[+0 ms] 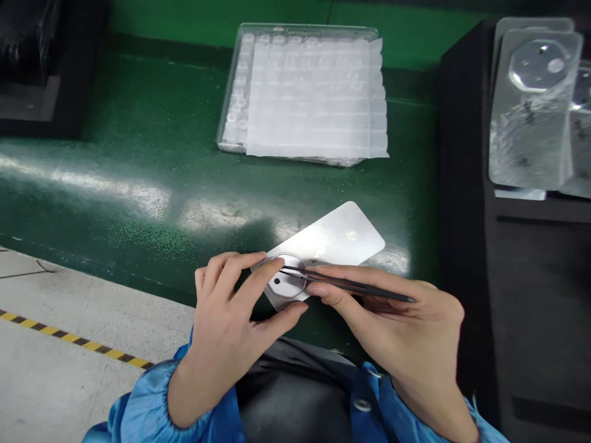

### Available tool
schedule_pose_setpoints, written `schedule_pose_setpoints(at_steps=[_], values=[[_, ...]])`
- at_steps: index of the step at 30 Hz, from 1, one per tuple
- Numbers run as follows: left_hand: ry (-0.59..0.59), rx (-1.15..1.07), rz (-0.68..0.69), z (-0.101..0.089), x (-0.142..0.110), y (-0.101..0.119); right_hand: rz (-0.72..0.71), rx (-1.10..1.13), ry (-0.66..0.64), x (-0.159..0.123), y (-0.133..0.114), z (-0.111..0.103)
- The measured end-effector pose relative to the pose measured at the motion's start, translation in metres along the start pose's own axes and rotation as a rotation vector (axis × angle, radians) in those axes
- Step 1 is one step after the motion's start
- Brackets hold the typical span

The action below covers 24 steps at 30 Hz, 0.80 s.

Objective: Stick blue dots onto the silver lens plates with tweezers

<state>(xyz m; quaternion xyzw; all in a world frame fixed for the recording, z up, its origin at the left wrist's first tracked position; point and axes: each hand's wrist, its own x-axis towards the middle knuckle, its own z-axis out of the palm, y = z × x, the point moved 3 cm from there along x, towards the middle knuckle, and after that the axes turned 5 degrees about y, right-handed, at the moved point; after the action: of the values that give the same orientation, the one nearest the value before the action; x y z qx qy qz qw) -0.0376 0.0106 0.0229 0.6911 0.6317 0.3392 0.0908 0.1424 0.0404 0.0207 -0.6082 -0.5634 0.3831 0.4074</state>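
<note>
A white phone back cover lies tilted in front of me, its far end towards the upper right. At its near end sits a camera ring area with a dark outline and a black round hole. My left hand holds this end, fingertips at the far edge and on the ring, thumb by the near edge. My right hand grips black tweezers between thumb and fingers. The tweezers' tips reach over the ring area, close to my left index finger. Whether they pinch anything is too small to tell.
A clear plastic tray with small parts stands further back, mostly under a white sheet. On the right, several film-covered panels lie on a black surface. Black material is at the far left. The green bench curves down at its front edge.
</note>
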Motion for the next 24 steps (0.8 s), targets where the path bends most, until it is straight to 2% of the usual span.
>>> schedule_pose_setpoints(at_steps=[10, 13, 19, 24], values=[[0.001, -0.013, 0.019, -0.0001, -0.0002, -0.0006, -0.098, 0.025, -0.033, 0.0034, 0.0036, 0.0003], [0.006, -0.006, 0.020, -0.0002, -0.0003, -0.0005, -0.089, 0.023, -0.034, 0.0010, 0.0017, -0.0029], [0.003, -0.016, 0.012, 0.0001, -0.0004, -0.0011, -0.048, 0.029, 0.060, -0.0034, 0.0048, -0.0078], [0.013, -0.022, 0.014, 0.0002, -0.0004, -0.0014, -0.043, 0.016, 0.043, -0.0029, 0.0090, -0.0048]])
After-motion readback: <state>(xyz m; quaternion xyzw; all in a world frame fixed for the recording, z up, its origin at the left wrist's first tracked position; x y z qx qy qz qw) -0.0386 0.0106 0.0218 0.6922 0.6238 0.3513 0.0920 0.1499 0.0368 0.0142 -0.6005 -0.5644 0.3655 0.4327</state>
